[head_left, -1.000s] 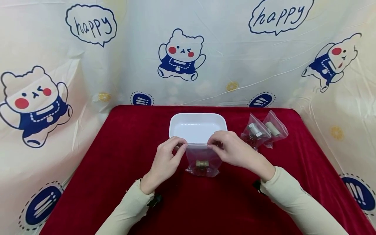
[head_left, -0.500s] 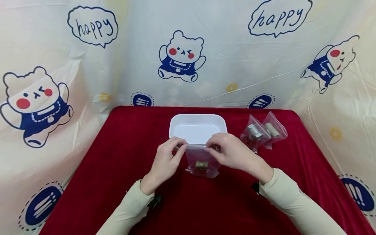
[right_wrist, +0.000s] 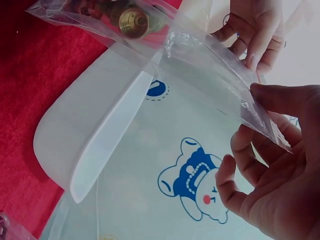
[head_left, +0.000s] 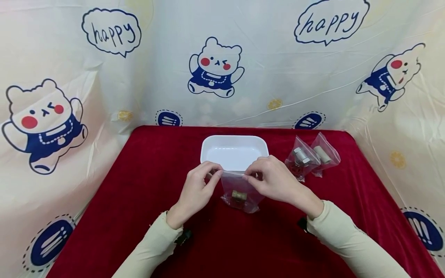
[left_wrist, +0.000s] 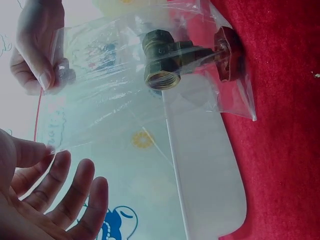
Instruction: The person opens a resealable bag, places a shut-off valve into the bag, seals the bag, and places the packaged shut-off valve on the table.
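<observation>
A clear zip bag (head_left: 232, 182) hangs upright between my two hands in the head view, in front of the white tray (head_left: 235, 151). Inside, near its bottom, lies a brass valve (left_wrist: 165, 57) with a red handwheel (left_wrist: 228, 54). My left hand (head_left: 196, 186) pinches the left end of the bag's top edge between thumb and index finger, its other fingers spread in the left wrist view. Further along that edge, my right hand (head_left: 279, 180) pinches the plastic between thumb and fingers. A red zip line (left_wrist: 38, 112) runs along the top between them.
Two more zip bags lie at the right rear of the red cloth: one bag (head_left: 301, 156) has a silver metal fitting and something red, the other (head_left: 325, 152) a grey-beige cylinder. A printed curtain (head_left: 222, 23) encloses the table's back and sides.
My right thumb and fingers have shifted slightly left along the bag's top edge. The bag's lower end has swung a little, and the valve inside tilts more. My left hand stays nearly still.
</observation>
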`<action>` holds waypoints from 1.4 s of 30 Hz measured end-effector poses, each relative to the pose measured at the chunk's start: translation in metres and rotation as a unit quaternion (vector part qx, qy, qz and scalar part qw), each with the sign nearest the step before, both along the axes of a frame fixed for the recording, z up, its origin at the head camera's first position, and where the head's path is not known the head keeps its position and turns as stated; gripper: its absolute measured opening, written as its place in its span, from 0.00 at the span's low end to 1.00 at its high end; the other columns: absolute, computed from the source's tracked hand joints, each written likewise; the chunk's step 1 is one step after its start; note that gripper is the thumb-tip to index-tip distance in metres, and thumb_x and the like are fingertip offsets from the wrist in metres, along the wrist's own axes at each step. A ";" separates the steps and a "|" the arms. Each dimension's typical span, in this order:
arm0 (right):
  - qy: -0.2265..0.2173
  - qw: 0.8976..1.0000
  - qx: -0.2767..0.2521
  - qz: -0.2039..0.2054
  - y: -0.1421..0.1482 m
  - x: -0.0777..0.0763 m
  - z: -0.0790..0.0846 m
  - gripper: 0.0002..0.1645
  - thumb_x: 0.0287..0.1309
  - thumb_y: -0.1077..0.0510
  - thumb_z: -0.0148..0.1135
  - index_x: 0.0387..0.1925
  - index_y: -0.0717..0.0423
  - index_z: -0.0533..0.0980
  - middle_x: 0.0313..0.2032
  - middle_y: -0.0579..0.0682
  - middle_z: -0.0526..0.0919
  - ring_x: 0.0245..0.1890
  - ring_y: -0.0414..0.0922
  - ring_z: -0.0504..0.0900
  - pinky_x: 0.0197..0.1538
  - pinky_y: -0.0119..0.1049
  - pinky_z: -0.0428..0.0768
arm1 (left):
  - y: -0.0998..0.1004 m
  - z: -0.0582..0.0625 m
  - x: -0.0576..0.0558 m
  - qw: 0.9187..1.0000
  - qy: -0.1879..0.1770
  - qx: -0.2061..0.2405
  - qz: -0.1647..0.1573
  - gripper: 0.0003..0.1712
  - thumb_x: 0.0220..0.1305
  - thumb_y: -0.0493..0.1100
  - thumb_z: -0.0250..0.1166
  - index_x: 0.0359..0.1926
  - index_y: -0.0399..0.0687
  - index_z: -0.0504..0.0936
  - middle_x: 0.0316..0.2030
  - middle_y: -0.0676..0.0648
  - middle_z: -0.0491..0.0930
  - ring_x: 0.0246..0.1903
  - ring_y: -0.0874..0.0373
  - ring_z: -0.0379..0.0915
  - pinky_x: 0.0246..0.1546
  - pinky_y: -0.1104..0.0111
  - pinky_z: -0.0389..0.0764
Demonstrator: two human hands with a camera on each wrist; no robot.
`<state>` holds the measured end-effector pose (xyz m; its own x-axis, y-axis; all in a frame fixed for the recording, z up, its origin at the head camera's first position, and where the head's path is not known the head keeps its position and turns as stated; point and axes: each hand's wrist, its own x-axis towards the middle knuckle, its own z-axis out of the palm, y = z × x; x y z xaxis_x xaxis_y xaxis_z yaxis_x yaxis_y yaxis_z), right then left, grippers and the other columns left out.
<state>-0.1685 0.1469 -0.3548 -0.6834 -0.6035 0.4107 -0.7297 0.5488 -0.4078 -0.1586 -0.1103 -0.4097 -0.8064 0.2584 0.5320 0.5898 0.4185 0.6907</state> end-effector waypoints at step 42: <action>0.008 0.983 -0.044 -0.178 0.049 0.011 -0.002 0.04 0.58 0.62 0.77 0.29 0.51 0.89 0.26 0.41 0.85 0.28 0.40 0.76 0.30 0.38 0.76 | -0.002 -0.006 0.005 1.000 -0.030 -0.004 0.007 0.04 0.73 0.36 0.67 0.40 0.51 0.84 0.34 0.57 0.80 0.35 0.63 0.77 0.33 0.66 0.83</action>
